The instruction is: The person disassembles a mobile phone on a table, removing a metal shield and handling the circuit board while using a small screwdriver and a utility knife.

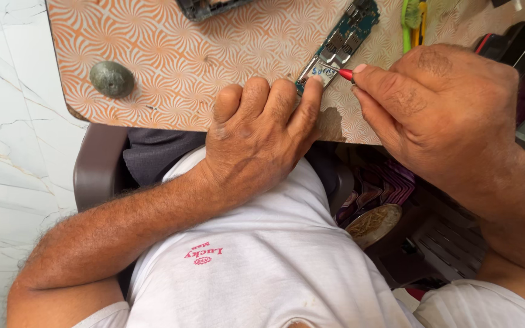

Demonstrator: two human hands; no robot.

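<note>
Pinning circuit board [340,44] at table [171,61] edge, left hand [256,140] grip pressing, right hand [432,103] grip grasping red-tipped tool [346,74], bare surface leftward.

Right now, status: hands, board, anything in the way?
Left hand pins circuit board at table edge. Right hand holds red-tipped tool on it. Nothing in between.
</note>
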